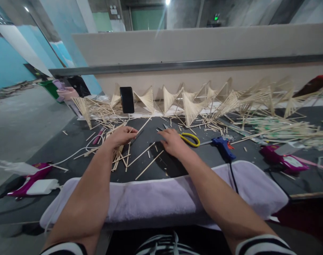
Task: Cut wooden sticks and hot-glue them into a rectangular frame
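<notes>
My left hand (124, 136) is closed in a pinch on a thin wooden stick (145, 124), which slants up and away to the right. Beneath that hand lies a loose pile of similar sticks (120, 157). My right hand (172, 140) is low over the dark table, fingers pointing left and slightly apart. Scissors with yellow handles (191, 140) lie beside and partly behind it; the hand covers their middle, and no grip on them shows. A blue glue gun (224, 147) rests farther right.
Fanned stick structures (192, 109) line the back below a pale panel (204, 46). A black phone (127, 100) stands upright among them. Bagged sticks (278, 129) and a magenta device (285, 157) are at right. A lilac cushion (153, 198) covers the front edge. Cables cross the left side.
</notes>
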`<action>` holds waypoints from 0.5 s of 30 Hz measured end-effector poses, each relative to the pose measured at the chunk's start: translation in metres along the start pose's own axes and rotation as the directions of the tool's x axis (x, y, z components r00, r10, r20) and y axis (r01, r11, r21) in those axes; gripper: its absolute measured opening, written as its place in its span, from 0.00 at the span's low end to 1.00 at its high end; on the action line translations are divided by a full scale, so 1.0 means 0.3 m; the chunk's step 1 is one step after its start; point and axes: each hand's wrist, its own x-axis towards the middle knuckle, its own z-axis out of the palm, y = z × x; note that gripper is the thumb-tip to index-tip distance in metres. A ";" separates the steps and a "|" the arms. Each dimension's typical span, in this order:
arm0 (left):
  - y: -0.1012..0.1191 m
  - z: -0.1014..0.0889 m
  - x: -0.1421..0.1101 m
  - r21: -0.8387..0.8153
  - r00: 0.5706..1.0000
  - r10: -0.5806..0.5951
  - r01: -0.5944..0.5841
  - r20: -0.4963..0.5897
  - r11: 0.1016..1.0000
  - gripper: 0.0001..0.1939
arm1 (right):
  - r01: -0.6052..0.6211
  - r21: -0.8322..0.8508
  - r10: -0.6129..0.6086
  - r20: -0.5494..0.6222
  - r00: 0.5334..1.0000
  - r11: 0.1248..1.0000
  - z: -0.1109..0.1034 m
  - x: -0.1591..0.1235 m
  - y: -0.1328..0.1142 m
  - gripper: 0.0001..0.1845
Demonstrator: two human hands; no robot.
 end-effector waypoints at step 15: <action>-0.063 -0.015 0.052 0.822 0.976 -0.202 0.053 0.077 0.566 0.12 | 0.243 0.066 -0.251 0.176 0.952 0.968 0.103 0.009 -0.054 0.15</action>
